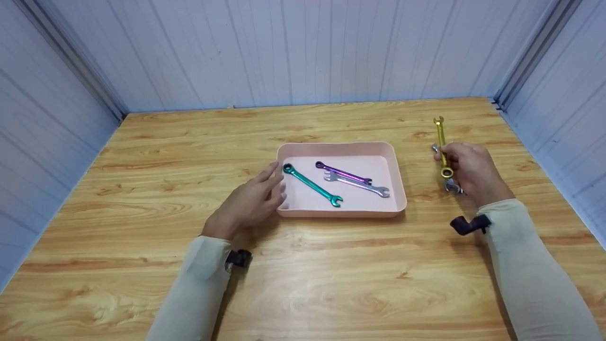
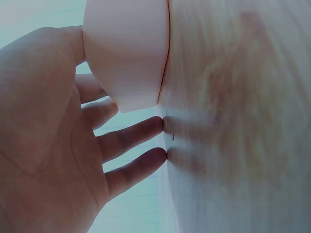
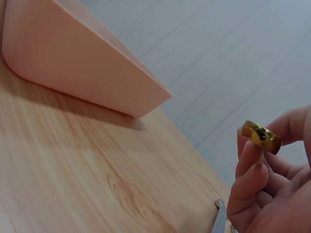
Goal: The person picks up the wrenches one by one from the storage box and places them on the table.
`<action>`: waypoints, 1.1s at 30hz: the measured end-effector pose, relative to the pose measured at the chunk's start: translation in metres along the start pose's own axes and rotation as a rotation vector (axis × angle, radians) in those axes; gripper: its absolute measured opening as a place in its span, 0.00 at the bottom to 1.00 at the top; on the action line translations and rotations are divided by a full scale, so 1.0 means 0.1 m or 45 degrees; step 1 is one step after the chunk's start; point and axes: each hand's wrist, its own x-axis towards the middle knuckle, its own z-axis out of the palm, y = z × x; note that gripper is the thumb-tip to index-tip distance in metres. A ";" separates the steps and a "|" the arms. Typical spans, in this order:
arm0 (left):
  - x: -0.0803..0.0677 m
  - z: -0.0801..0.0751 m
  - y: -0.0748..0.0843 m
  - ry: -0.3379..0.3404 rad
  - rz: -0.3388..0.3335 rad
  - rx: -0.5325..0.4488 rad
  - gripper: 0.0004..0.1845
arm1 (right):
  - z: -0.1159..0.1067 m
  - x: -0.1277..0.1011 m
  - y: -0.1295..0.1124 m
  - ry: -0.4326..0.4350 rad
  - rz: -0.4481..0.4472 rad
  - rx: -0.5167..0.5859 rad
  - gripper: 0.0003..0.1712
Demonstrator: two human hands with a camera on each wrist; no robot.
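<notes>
My right hand (image 1: 473,171) pinches a gold combination wrench (image 1: 441,142) above the table, its ring end towards me and its open end pointing away. In the right wrist view only the gold ring end shows by the fingertips. Under that hand lies a silver wrench (image 1: 453,186), mostly hidden by the fingers. My left hand (image 1: 248,203) is at the left wall of a pink tray (image 1: 341,214), fingers extended, with two fingertips down at the table in the left wrist view. Inside the tray lie a green wrench (image 1: 312,185), a purple wrench (image 1: 343,173) and a silver double-ended wrench (image 1: 357,183).
The wood-grain table (image 1: 331,284) is bounded by a pale panelled wall (image 1: 303,52) at the back, with more panels on both sides. Each wrist wears a small black camera mount, the right one (image 1: 468,225) hanging low over the table.
</notes>
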 end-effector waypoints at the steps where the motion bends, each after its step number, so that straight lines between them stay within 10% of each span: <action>1: 0.00 0.00 0.00 -0.002 -0.001 -0.005 0.31 | -0.01 0.00 0.00 0.005 0.012 -0.017 0.17; 11: 0.00 -0.01 0.00 0.029 0.039 -0.003 0.30 | -0.03 0.01 0.01 -0.020 0.046 -0.104 0.16; 33: -0.01 0.00 0.00 0.009 0.002 -0.007 0.32 | -0.03 0.06 0.11 0.157 0.022 -0.808 0.21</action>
